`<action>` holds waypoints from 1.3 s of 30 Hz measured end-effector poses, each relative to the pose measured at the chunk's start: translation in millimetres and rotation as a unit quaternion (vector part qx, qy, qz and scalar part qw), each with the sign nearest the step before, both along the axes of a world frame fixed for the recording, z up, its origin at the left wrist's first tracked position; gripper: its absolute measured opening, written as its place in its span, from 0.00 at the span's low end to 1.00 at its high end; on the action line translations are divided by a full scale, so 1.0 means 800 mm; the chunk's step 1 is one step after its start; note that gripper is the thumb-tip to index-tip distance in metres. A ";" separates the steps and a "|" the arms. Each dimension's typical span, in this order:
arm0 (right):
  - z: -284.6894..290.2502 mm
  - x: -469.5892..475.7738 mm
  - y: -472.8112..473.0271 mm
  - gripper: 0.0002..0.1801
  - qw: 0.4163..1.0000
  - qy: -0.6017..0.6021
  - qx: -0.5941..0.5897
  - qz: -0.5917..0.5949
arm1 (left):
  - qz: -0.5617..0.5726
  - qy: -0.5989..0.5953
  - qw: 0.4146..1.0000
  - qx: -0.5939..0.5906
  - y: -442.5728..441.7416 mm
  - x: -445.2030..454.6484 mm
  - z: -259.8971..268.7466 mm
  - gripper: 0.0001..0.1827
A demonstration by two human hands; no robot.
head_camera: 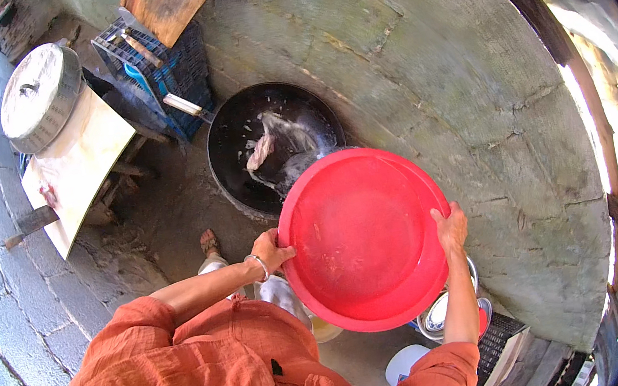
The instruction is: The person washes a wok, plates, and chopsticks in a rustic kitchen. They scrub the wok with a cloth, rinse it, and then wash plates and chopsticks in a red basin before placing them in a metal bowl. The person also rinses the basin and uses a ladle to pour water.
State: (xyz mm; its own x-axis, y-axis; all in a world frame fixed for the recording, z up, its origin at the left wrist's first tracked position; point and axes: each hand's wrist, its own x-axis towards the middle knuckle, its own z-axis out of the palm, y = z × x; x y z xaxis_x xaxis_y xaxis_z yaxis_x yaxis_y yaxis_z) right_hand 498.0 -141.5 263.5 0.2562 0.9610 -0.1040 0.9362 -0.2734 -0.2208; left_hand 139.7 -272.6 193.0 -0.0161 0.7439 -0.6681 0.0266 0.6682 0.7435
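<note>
A red plastic basin (362, 239) is gripped at its rim on both sides. My left hand (273, 251) has its left edge, with the thumb over the rim, and my right hand (451, 226) grips the right edge. The basin is tilted away from me. From its far edge, water (305, 164) spills into a large black wok (230, 127) below. In the wok a pale pink piece of meat (261, 151) lies among water and whitish bits. The basin covers the wok's near right part.
A cutting board (85, 134) at left bears a cleaver (35, 223) and a metal lid (41, 93). Behind the wok's light handle (182, 104) stands a plastic crate (176, 75). Metal bowls (433, 317) stand at lower right. A block wall (447, 87) rises right of the wok.
</note>
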 end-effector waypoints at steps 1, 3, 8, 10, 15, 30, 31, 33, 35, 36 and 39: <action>0.000 0.002 0.001 0.24 1.000 0.006 -0.002 0.000 | 0.002 0.004 1.000 -0.007 0.001 0.001 0.005 0.17; -0.004 0.001 0.004 0.24 1.000 -0.004 0.007 0.010 | 0.002 0.006 1.000 -0.009 0.000 -0.001 0.000 0.16; -0.021 0.000 0.005 0.21 0.997 -0.055 0.023 0.055 | -0.010 0.016 1.000 -0.020 -0.012 -0.014 -0.022 0.17; -0.017 0.008 -0.002 0.21 0.999 -0.026 0.016 0.043 | -0.028 0.071 0.997 -0.020 -0.004 -0.007 -0.019 0.19; -0.017 0.009 -0.016 0.20 0.998 -0.023 -0.005 0.058 | -0.044 0.091 0.995 -0.003 -0.022 -0.010 -0.031 0.22; -0.002 0.008 0.014 0.21 0.996 -0.058 -0.026 0.056 | 0.027 -0.095 0.993 -0.062 -0.008 0.004 -0.037 0.17; -0.004 0.009 0.012 0.21 0.997 -0.061 -0.025 0.049 | 0.025 -0.091 0.994 -0.063 -0.007 0.006 -0.034 0.16; -0.010 0.012 0.005 0.21 0.998 -0.055 -0.015 0.041 | 0.026 -0.097 0.994 -0.045 -0.009 0.008 -0.038 0.16; -0.020 0.016 -0.001 0.21 0.998 -0.038 0.005 0.040 | 0.025 -0.090 0.995 -0.020 -0.012 0.008 -0.054 0.16; -0.028 0.021 -0.004 0.21 0.999 -0.030 0.012 0.033 | 0.037 -0.088 0.995 -0.003 -0.008 0.011 -0.051 0.16; -0.059 0.040 -0.021 0.21 0.999 0.000 0.035 0.010 | -0.030 0.034 0.999 -0.005 0.004 0.013 -0.034 0.18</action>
State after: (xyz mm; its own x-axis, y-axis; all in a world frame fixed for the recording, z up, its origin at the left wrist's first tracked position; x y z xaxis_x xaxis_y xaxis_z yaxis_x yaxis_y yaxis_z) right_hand 530.3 -158.2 216.3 0.2374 0.9707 -0.0371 0.9412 -0.2393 -0.2385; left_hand 150.4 -269.7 165.7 -0.0172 0.7380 -0.6746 0.1168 0.6715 0.7317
